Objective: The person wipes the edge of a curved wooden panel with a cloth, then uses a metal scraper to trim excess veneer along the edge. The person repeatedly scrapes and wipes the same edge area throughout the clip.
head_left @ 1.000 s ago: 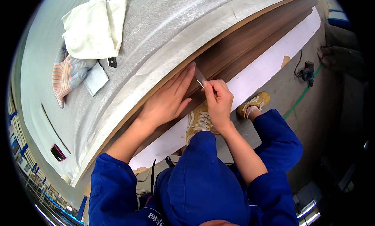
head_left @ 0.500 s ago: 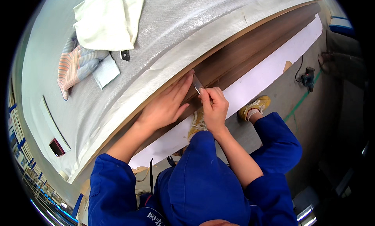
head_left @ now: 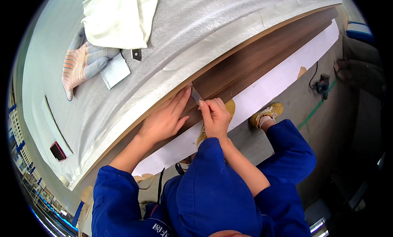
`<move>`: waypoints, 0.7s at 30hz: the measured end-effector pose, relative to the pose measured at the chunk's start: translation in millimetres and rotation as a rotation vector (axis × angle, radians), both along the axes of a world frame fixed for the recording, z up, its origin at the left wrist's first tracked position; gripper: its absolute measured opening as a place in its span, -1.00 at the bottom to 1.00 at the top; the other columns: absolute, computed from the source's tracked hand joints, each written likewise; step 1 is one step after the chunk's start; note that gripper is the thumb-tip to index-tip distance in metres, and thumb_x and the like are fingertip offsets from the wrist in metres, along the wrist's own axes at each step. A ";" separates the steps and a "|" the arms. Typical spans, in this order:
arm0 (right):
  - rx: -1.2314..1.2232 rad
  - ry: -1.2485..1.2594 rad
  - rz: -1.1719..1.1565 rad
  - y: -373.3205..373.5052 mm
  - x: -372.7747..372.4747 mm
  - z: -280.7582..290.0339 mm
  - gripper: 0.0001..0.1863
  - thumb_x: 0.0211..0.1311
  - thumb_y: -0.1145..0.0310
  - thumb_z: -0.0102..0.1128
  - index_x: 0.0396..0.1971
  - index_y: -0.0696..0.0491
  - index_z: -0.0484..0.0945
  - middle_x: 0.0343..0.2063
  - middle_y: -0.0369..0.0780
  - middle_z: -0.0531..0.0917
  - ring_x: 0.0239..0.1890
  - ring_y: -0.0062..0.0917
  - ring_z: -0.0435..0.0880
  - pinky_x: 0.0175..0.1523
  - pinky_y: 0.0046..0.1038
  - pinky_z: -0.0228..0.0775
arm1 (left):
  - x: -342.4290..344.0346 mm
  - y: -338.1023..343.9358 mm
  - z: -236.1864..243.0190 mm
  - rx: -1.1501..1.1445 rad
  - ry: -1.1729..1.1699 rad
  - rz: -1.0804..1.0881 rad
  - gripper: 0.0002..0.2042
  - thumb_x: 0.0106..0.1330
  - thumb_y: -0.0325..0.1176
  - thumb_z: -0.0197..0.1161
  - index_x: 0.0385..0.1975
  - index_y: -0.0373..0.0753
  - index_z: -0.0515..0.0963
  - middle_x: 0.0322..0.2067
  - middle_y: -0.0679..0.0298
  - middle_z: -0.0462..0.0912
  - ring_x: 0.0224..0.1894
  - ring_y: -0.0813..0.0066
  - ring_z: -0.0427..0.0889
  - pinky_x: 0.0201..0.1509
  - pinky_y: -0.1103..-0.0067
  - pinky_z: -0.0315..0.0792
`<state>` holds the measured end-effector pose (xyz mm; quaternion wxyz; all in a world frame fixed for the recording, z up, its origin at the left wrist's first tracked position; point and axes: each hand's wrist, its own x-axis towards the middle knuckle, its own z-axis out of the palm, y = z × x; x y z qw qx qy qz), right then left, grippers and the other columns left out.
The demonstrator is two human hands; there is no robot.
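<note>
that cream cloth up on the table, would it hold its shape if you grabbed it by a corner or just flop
Probably flop: the cream cloth lies folded in soft, rounded creases, draped partly over a striped glove, so it looks limp. It seems light for its size. On the textured grey sheet covering the table it would likely bunch up when pushed instead of sliding flat.

Blade point(head_left: 196, 95) end behind right hand point(head_left: 214, 119)

I see small metal blade point(head_left: 196, 95), tilted, tip vs dark walnut-veneer panel edge point(head_left: 262, 58); panel long, lies flat w/ white strip below.
</note>
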<state>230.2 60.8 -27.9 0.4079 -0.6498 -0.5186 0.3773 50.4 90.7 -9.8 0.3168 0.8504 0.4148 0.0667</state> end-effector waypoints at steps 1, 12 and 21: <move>0.007 -0.014 0.006 0.8 2.1 -1.0 -0.81 0.27 0.43 0.24 -0.52 0.17 0.55 -0.57 -0.19 0.55 -0.48 -0.34 0.48 -0.38 -0.35 0.30 | 0.7 1.3 1.0 0.005 -0.001 -0.006 -0.12 0.20 -0.30 0.32 0.43 -0.41 -0.06 0.43 -0.03 0.11 0.43 0.00 0.18 0.44 0.37 0.19; -0.048 -0.063 -0.087 43.3 64.5 -9.9 -0.78 0.33 0.40 0.19 -0.48 0.21 0.53 -0.54 -0.15 0.56 -0.46 -0.36 0.52 -0.33 -0.40 0.34 | 64.1 51.2 -4.5 0.074 -0.032 -0.051 -0.08 0.22 -0.28 0.30 0.45 -0.42 -0.18 0.45 -0.07 0.01 0.46 -0.02 0.07 0.52 0.31 0.01; -0.079 0.044 -0.126 53.3 81.3 -13.3 -0.76 0.37 0.36 0.19 -0.46 0.21 0.54 -0.55 -0.24 0.55 -0.52 -0.62 0.46 -0.39 -0.53 0.29 | 81.1 64.3 -6.7 0.120 -0.092 -0.056 -0.09 0.21 -0.29 0.29 0.45 -0.43 -0.16 0.45 -0.08 0.01 0.46 0.00 0.08 0.53 0.32 -0.01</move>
